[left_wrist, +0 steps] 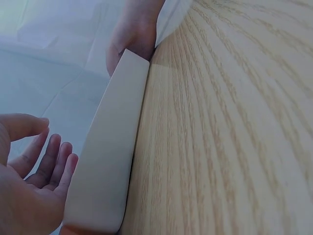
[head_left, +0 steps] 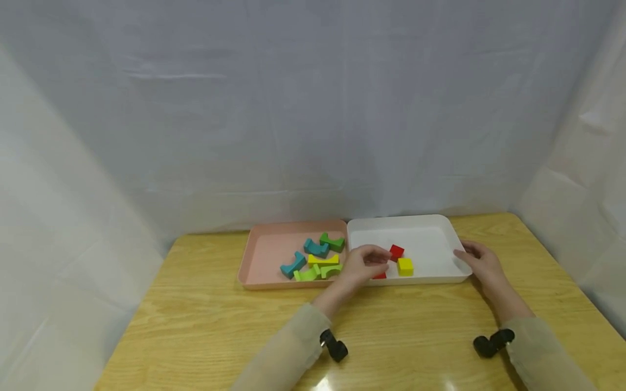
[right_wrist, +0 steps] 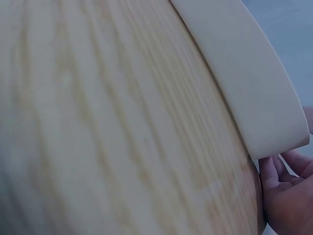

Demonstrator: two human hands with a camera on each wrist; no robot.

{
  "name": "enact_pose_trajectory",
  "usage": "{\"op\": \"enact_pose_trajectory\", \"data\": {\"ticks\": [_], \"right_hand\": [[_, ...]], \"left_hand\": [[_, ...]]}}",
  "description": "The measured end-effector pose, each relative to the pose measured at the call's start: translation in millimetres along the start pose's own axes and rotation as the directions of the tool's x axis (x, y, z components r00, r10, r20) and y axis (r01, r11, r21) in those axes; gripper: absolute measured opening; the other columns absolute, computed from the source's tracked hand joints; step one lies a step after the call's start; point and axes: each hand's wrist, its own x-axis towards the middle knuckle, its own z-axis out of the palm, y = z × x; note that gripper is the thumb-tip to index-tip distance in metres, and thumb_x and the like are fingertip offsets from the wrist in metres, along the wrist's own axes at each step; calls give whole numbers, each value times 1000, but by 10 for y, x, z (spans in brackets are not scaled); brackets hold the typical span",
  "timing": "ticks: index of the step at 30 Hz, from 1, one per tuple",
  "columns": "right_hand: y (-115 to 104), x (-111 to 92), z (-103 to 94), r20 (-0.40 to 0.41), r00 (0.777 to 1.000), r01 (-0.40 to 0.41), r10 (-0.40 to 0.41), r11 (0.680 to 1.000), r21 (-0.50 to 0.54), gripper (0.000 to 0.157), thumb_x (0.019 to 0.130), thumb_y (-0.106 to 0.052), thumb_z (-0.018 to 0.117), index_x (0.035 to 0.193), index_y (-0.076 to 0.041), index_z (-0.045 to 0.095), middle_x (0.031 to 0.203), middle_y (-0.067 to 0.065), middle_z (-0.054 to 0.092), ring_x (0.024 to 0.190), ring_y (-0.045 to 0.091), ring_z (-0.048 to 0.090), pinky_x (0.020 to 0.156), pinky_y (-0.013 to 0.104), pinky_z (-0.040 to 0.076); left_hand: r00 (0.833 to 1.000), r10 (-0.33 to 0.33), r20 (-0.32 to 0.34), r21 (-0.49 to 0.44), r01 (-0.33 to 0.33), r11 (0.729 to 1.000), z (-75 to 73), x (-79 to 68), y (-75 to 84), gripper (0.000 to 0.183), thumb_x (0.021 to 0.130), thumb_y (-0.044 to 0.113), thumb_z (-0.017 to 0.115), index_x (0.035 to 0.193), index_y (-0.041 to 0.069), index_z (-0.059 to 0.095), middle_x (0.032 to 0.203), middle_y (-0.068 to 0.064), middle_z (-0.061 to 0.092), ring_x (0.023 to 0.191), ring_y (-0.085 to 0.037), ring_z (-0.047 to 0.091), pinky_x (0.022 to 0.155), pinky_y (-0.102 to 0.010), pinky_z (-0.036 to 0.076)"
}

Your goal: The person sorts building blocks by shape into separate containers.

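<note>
My left hand (head_left: 363,264) hovers over the left part of a white tray (head_left: 430,239), fingers loosely bent and thumb apart from them, with nothing between. Beside its fingertips lie a red block (head_left: 396,252) and a yellow cube (head_left: 405,266); another red block (head_left: 379,275) shows partly below the hand. At the tray's right end my right hand (head_left: 484,265) holds the rim, thumb over the edge and fingers outside. In the right wrist view, the fingers (right_wrist: 274,171) of that hand meet the tray's end wall (right_wrist: 254,98). The left wrist view shows the left palm and spread fingers behind the tray's side.
A pink tray (head_left: 264,247) adjoins the white one on the left. In it lie several arched blocks: teal (head_left: 293,265), yellow (head_left: 323,260) and green ones (head_left: 332,242). Both trays stand on a wooden table (head_left: 205,320), with pale curtains (head_left: 313,108) behind and at the sides.
</note>
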Motion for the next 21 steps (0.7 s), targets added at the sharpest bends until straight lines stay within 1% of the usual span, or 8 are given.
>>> {"op": "enact_pose_trajectory", "data": {"ticks": [5, 6, 8, 9, 12, 15, 19, 21], "right_hand": [[27, 18, -6, 26, 999, 22, -23, 998, 58, 73, 110, -35, 57, 161, 10, 31, 163, 30, 37, 105, -11, 41, 83, 0, 39], [35, 22, -7, 28, 999, 26, -28, 997, 79, 73, 110, -35, 57, 162, 9, 31, 160, 25, 44, 104, -13, 41, 84, 0, 40], [59, 32, -12, 32, 999, 40, -44, 991, 124, 73, 110, -34, 58, 162, 8, 30, 146, 5, 58, 103, -17, 42, 86, 0, 41], [69, 34, -15, 32, 998, 48, -53, 988, 144, 73, 110, -35, 58, 162, 8, 30, 138, -5, 60, 103, -18, 43, 87, 0, 42], [97, 30, -33, 33, 996, 76, -87, 966, 245, 71, 109, -32, 61, 161, 8, 32, 114, -34, 54, 103, -19, 50, 88, 1, 45], [111, 3, -47, 37, 992, 97, -117, 932, 350, 62, 109, -27, 63, 157, 4, 40, 111, -34, 58, 103, -17, 55, 88, 2, 47], [118, -44, -61, 44, 992, 85, -121, 873, 479, 32, 108, -18, 63, 140, -14, 59, 111, -27, 63, 104, -11, 59, 86, 6, 51], [114, -70, -71, 56, 992, 68, -116, 844, 532, 25, 108, -16, 62, 133, -22, 63, 113, -23, 62, 104, -8, 59, 86, 8, 53]], "left_hand": [[1000, 8, 15, 20, -8, 1000, -47, -42, 16, 22, 100, 5, 72, 122, 1, 74, 126, -19, 74, 107, -25, 69, 99, -26, 60], [1000, 9, 15, 25, -9, 1000, -56, -49, 21, 22, 100, 5, 71, 122, 1, 74, 126, -18, 74, 107, -25, 69, 100, -27, 60], [1000, 7, 12, 33, -8, 999, -73, -62, 22, 22, 101, 6, 71, 122, 1, 74, 126, -18, 74, 109, -26, 69, 100, -28, 60], [1000, 4, 12, 37, -4, 999, -85, -74, 27, 22, 101, 7, 72, 123, 2, 74, 127, -17, 74, 109, -26, 69, 101, -28, 60], [1000, 2, 17, 49, -3, 999, -122, -108, 40, 23, 101, 9, 72, 123, 4, 75, 126, -15, 75, 111, -25, 70, 101, -29, 60], [999, 9, 31, 57, -11, 998, -166, -153, 56, 23, 101, 11, 72, 123, 5, 75, 125, -15, 75, 109, -21, 70, 100, -26, 59], [998, 24, 54, 64, -27, 998, -235, -215, 84, 24, 102, 10, 70, 124, 3, 75, 127, -16, 75, 111, -22, 70, 98, -22, 58], [998, 39, 58, 72, -43, 996, -279, -243, 103, 24, 102, 9, 69, 125, 2, 74, 128, -17, 74, 114, -26, 70, 98, -24, 59]]}}
